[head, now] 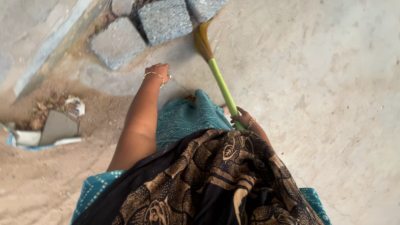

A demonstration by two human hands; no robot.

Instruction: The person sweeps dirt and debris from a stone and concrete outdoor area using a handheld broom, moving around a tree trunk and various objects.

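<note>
Concrete floor, grey and scuffed, fills right side; sandy dirt covers left side. Wall base runs diagonally across top left.

Dark patterned cloth with tan leaf print fills bottom centre, over teal garment.

Three grey stone blocks at top, set in a row on floor near wall, close together with gaps between.

Debris pile at left on the dirt: flat grey slab, dry leaves, white and blue scraps. Well apart from both hands.

Broom: green handle, tan bristle head. Tilted, head up near the blocks, bristle tips touching floor just beside nearest block. Handle runs down to right hand.

Left arm extended forward along left of teal garment. Left hand seen from back, gold bangle at wrist, over floor just below leftmost block. Fingers curled down; something thin and pale sticks out beside them, too small to identify. Cannot tell whether clenched on anything.

Right hand at lower end of green handle, bangle at wrist. Fingers wrapped round handle, grasping broom.

Hands apart, broom head between them and the blocks.
</note>
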